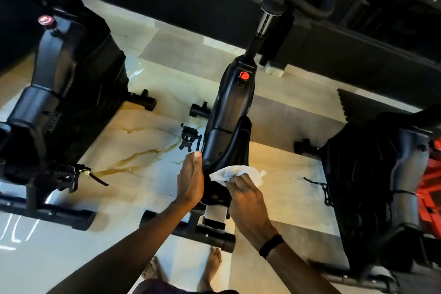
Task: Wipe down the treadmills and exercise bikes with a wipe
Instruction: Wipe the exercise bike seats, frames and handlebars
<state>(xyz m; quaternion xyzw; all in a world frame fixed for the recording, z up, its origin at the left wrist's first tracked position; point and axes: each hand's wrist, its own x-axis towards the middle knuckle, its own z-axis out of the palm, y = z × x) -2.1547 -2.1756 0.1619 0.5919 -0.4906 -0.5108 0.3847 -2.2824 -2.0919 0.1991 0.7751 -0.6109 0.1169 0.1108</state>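
A black exercise bike [229,112] with a red knob [244,75] stands in the middle, seen from above. Its black saddle [214,186] lies between my two hands. My left hand [191,179] rests flat against the saddle's left side, fingers straight and together. My right hand [248,200] grips a crumpled white wipe [238,173] and presses it on the saddle's right side. A black band sits on my right wrist.
A second black bike [69,93] stands to the left and a third [381,174] to the right, with red parts at the right edge. A dark wall and handlebars [298,0] run along the top. Pale marble floor [143,150] lies between; my bare feet [212,267] show below.
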